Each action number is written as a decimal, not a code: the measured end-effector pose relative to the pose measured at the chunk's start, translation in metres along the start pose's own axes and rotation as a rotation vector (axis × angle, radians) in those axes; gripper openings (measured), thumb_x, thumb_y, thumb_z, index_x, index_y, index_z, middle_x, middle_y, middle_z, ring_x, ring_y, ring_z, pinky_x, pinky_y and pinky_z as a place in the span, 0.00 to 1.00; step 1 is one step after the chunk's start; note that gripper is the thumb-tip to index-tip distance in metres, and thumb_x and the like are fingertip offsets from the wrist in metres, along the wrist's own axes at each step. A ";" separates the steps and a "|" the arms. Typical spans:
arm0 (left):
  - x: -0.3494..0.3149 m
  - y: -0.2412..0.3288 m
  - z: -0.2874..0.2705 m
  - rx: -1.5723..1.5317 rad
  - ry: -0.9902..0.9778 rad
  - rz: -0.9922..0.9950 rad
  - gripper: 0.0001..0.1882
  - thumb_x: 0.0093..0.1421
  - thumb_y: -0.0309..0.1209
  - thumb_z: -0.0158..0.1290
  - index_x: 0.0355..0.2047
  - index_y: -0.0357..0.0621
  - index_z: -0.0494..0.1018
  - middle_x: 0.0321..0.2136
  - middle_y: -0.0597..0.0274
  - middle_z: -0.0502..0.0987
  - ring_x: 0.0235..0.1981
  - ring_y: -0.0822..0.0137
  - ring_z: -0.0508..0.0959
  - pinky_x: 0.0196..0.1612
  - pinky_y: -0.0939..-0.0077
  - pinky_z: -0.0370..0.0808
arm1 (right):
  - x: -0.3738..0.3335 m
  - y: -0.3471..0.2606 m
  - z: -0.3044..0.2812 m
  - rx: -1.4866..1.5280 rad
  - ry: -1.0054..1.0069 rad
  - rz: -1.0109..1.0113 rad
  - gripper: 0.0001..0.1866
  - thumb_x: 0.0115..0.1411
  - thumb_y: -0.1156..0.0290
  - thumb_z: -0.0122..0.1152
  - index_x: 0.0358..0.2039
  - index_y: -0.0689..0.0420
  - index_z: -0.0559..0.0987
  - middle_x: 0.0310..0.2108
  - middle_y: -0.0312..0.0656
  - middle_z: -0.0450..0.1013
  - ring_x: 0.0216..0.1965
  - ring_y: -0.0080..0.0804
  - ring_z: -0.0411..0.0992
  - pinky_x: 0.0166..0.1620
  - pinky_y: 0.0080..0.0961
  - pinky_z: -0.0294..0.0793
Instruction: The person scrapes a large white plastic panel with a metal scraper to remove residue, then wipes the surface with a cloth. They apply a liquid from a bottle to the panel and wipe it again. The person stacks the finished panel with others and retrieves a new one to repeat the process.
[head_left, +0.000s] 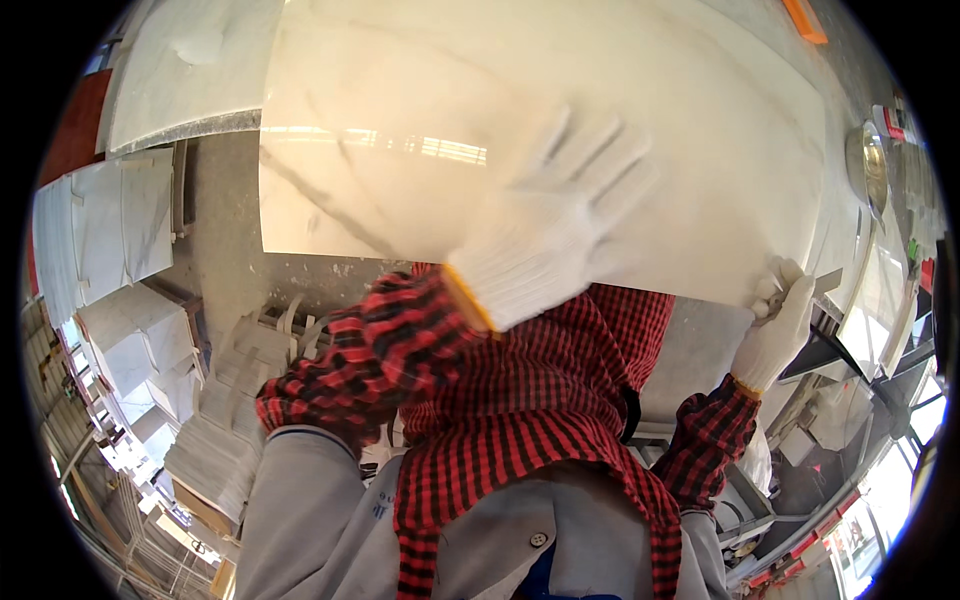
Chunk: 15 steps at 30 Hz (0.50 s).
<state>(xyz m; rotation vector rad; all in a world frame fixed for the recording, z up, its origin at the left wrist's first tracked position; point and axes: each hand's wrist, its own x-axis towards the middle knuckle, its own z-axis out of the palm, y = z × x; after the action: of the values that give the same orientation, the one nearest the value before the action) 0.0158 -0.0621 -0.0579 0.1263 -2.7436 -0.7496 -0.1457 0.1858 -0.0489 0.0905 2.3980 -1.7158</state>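
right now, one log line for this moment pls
left hand flat on glossy white marble tile, blurred | right hand grips tile's near right corner | both in white gloves | tile stacks at left

Stacked white tiles (215,440) lie left; an orange block (805,20) above.

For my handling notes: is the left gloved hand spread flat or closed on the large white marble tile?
Spread flat: left gloved hand lies on the large white marble tile, fingers apart.

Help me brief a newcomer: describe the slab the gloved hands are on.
Start at the red checked sleeves low in the view. Above them lies a big glossy white marble slab, left hand flat on it, right hand gripping its corner. Only it mirrors the lights; neighbouring tile stacks are smaller.
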 end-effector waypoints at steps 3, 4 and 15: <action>-0.047 -0.062 -0.027 0.458 -0.525 -0.434 0.28 0.62 0.42 0.53 0.60 0.43 0.68 0.40 0.53 0.78 0.42 0.55 0.77 0.51 0.54 0.71 | -0.005 -0.003 0.004 0.012 0.037 0.004 0.29 0.74 0.52 0.43 0.53 0.70 0.73 0.45 0.44 0.76 0.33 0.18 0.70 0.32 0.14 0.67; -0.059 -0.077 -0.052 0.575 -0.191 -0.444 0.27 0.64 0.43 0.50 0.60 0.43 0.68 0.41 0.53 0.79 0.43 0.54 0.78 0.51 0.56 0.72 | -0.006 -0.005 0.005 0.036 0.059 0.009 0.29 0.74 0.52 0.43 0.53 0.71 0.74 0.45 0.44 0.76 0.33 0.18 0.70 0.32 0.15 0.68; -0.133 -0.116 -0.123 0.173 0.355 -1.068 0.32 0.69 0.58 0.40 0.59 0.47 0.72 0.52 0.45 0.77 0.57 0.48 0.73 0.61 0.64 0.66 | -0.006 0.003 -0.004 0.015 0.012 -0.070 0.28 0.74 0.52 0.42 0.51 0.67 0.75 0.33 0.38 0.76 0.23 0.15 0.63 0.25 0.12 0.60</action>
<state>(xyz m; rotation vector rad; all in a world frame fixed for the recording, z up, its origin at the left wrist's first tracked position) 0.1808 -0.2002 -0.0500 1.6527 -2.2353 -0.5992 -0.1397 0.1906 -0.0489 0.0194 2.4245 -1.7675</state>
